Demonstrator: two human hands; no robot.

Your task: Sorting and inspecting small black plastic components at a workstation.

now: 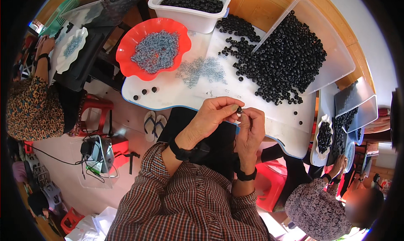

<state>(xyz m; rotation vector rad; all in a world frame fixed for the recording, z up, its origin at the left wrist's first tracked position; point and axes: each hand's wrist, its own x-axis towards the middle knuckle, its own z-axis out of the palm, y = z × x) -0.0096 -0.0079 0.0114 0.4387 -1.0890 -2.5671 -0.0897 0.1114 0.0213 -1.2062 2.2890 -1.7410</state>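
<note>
- The left hand has its thumb and forefinger pinched on a small black piece; the fingertips cover much of it, so its full shape is hard to make out.
- The right hand meets it from the other side, thumb and forefinger bent close beside the piece; whether they pinch it too, or something smaller, I cannot tell.
- That piece is held up in front of the near edge of the white counter, roughly midway along it; part of that edge is hidden behind the hands.
- A large heap of black pieces spills from a tipped clear bin onto the counter; the heap hides most of the bin's inside.
- A red wavy-rimmed bowl holds pale bluish bits, too small to make out singly; more lie scattered just beside it.
- A white tub behind the bowl holds more black pieces, its depth hidden.
- A co-worker at the left is cut off by the dark lens rim; another at the right has a blurred head.
</note>
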